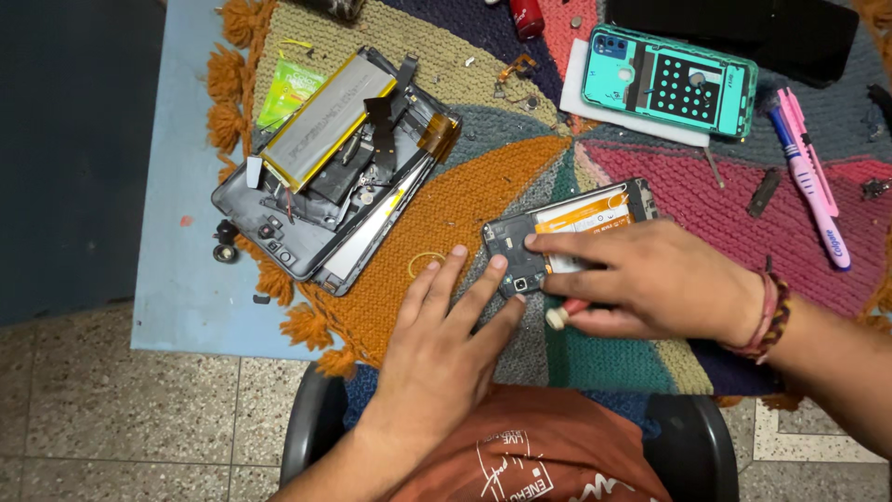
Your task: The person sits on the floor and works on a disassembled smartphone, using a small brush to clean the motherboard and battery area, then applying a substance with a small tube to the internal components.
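Opened phone (567, 232) pinned mid-mat; left hand (446, 335) flat, right hand (641, 279) gripping tool (562, 314).

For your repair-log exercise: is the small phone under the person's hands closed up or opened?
Opened. The small phone lies with its back cover off, showing an orange-labelled battery and dark inner frame. The left hand and right hand press on it.

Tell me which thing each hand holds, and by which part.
The right hand holds a small tool by its handle. The left hand holds nothing; its fingertips rest at the opened phone near its camera end.
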